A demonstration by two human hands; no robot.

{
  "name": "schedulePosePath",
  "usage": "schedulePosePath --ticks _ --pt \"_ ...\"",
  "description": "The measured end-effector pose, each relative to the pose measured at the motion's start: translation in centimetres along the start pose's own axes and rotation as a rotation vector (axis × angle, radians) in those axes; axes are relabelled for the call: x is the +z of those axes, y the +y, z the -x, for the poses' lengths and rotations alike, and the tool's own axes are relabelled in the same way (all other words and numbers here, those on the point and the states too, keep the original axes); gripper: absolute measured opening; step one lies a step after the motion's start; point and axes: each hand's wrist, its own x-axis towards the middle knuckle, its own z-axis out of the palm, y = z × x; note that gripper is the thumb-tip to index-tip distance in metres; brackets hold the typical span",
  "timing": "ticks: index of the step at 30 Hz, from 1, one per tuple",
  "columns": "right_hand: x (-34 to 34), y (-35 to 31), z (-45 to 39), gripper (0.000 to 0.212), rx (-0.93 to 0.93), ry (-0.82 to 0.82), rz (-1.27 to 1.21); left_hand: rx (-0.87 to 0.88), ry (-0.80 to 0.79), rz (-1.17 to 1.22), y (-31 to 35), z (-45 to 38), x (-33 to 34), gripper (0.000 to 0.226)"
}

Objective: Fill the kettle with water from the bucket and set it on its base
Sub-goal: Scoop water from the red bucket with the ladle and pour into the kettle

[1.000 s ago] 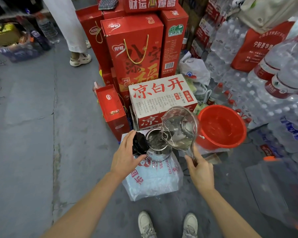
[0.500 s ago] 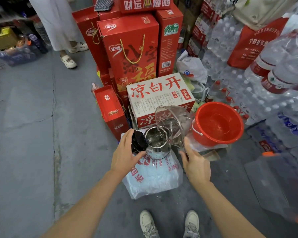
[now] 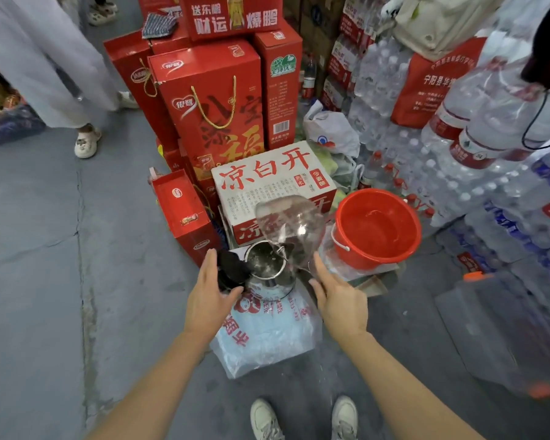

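Observation:
A steel kettle stands with its black lid flipped open, on a plastic-wrapped pack on the floor. My left hand grips the kettle's black handle and lid side. My right hand holds the handle of a clear plastic scoop, tipped steeply over the kettle's mouth; water lies inside the kettle. The red bucket sits just right of the kettle, with a little water at its bottom. No kettle base is visible.
A white carton with red characters stands right behind the kettle, tall red gift boxes behind it. Stacked bottled water packs fill the right side. A person in white stands at far left. My shoes are below.
The scoop has tipped further over the kettle and looks nearly emptied of water. My left hand stays on the kettle. The person at the left has stepped closer.

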Motion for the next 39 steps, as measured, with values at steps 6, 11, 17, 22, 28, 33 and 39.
schedulePosePath --ticks 6,11,17,22,28,33,39 --pt "-2.4 11.5 -3.9 0.056 0.541 -0.035 -0.063 -0.025 0.039 0.036 -0.6 0.0 0.9 0.104" --pt "-1.6 18.9 -7.7 0.061 0.528 -0.287 0.112 -0.042 0.091 -0.034 -0.1 0.2 1.6 0.107" --pt "1.1 21.9 -11.2 0.059 0.439 -0.42 0.215 -0.11 0.119 -0.11 0.3 0.2 2.3 0.104" --pt "3.0 23.2 -13.0 0.055 0.517 -0.51 0.078 -0.195 0.156 -0.093 2.1 0.0 2.6 0.099" --pt "3.9 24.8 -12.2 0.054 0.945 -0.369 -0.784 -0.248 0.177 -0.055 3.4 -0.2 2.2 0.094" --pt "1.7 25.2 -9.0 0.062 1.015 -0.274 -1.067 -0.266 0.192 -0.028 3.9 -0.4 1.9 0.077" --pt "-1.3 23.5 -6.4 0.065 0.993 -0.194 -1.21 -0.27 0.211 0.039 4.5 -0.6 1.5 0.063"
